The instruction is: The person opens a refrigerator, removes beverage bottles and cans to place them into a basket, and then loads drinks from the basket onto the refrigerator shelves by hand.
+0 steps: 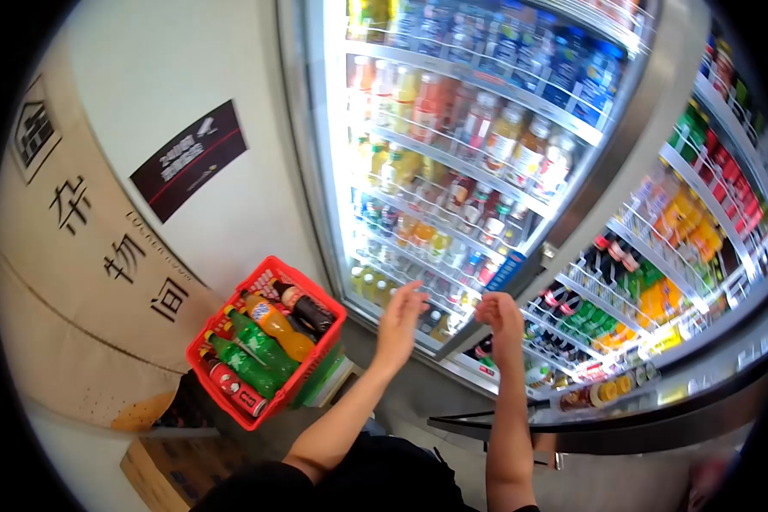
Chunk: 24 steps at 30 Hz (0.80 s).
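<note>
Both of my hands are raised in front of a lit drinks fridge (pixel 478 72). My left hand (pixel 399 317) is held up before its lower shelves, fingers loosely bent and apart, with nothing in it. To its right, my right hand (pixel 501 317) is near the fridge's door frame, its fingers bent inward and slightly blurred; I see nothing held there. At my left stands a red basket (pixel 269 416) holding green soda bottles (pixel 260 341), an orange soda bottle (pixel 277 327), a dark cola bottle (pixel 305 307) and a red-labelled bottle (pixel 233 386).
On the right, a second fridge section with several shelves of bottles and cans (pixel 657 290) has its dark-framed door (pixel 657 431) swung out beside me. A cardboard box (pixel 179 474) is at lower left. A beige curtain (pixel 85 282) hangs by the white wall (pixel 171 68).
</note>
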### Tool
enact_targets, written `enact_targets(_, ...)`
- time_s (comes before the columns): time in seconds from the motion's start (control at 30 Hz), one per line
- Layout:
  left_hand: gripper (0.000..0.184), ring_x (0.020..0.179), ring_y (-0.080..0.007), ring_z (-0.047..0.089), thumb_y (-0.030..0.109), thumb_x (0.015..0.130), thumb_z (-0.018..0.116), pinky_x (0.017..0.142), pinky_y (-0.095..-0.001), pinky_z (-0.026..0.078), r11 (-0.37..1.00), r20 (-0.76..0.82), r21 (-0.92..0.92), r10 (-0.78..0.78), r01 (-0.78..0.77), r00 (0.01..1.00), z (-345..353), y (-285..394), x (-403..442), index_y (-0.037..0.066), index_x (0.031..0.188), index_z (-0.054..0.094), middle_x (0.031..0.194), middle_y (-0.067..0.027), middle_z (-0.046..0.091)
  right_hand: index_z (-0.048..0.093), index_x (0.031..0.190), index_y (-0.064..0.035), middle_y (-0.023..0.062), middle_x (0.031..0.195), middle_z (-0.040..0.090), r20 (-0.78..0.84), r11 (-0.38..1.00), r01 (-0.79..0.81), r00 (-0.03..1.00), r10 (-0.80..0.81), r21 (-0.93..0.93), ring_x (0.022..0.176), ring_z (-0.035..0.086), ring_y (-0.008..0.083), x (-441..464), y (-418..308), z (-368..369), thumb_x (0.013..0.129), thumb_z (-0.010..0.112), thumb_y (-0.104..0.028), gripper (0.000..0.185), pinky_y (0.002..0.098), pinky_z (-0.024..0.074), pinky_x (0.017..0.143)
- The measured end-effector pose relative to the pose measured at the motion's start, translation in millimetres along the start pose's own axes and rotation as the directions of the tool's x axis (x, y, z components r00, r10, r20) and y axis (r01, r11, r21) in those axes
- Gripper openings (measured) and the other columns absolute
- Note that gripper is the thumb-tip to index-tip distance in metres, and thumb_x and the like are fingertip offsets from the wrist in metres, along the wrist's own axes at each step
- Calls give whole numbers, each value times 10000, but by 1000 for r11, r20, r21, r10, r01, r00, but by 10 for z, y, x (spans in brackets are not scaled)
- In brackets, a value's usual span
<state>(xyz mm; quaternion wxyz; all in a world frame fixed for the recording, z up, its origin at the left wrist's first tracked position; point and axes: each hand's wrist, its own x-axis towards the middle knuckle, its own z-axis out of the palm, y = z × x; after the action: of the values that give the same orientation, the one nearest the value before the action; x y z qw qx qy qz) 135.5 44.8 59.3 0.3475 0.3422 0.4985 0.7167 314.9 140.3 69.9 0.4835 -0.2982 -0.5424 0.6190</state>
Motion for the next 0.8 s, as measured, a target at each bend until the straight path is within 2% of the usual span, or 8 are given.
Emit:
enact_targets(0.13,348,952,-111,584,213,1041,485,865,-254,454,998,31,-26,60,-59,998,-232,-88,184,19,1326,532,1103,-66,643,610,1056,23,74,862,647,61,999,-46,997,45,8,785,619,154,201,264,94,1029,446,-402,456,277,500,735)
enact_targets(0.17,351,963,-120,589,213,1042,481,879,-256,456,998,11,-28,58,-57,998,-318,-99,193,20,1332,525,1105,-76,642,598,1079,45,94,888,632,83,998,-57,995,55,22,800,615,161,234,329,116,1029,460,-394,463,282,499,738)
enact_targets(0.27,352,965,-132,593,214,1043,479,890,-265,464,998,-80,5,60,-60,995,-585,-207,169,19,1335,518,1108,-89,641,596,1075,50,93,874,632,164,996,-86,983,83,13,758,599,156,333,450,235,1041,444,-366,444,279,490,702)
enact_targets(0.4,344,944,-128,599,213,1040,485,870,-266,475,997,-216,53,62,-52,974,-899,-251,148,21,1322,527,1093,-94,650,602,1089,40,100,890,643,236,985,-127,967,97,114,778,622,159,531,577,442,1038,447,-361,433,276,507,722)
enact_targets(0.5,331,950,-126,592,204,1041,485,894,-264,465,987,-356,148,116,-67,927,-1097,-266,-18,19,1313,526,1080,-74,633,601,1098,40,99,897,642,254,980,-201,948,191,14,783,622,156,496,666,838,1033,454,-363,433,273,506,729)
enact_targets(0.63,316,951,-123,582,170,1033,490,898,-261,464,993,-504,82,120,-90,855,-1284,-190,-363,19,1308,529,1064,-64,622,578,1140,40,106,924,637,582,964,-263,777,241,-49,810,625,160,252,879,1302,1039,444,-309,388,278,511,740)
enact_targets(0.73,317,940,-125,570,156,1033,483,889,-260,467,987,-630,136,153,-87,762,-1444,-241,-680,17,1315,522,1082,-75,617,563,1179,43,109,965,638,691,949,-309,674,261,-58,841,628,164,76,930,1472,1045,429,-258,356,281,508,754)
enact_targets(0.8,326,941,-122,569,151,1033,477,877,-257,466,991,-715,128,108,-23,690,-1446,-246,-889,14,1326,515,1099,-81,618,578,1178,26,97,976,643,722,932,-357,630,285,-56,855,622,148,-27,955,1469,1047,434,-246,335,274,499,761)
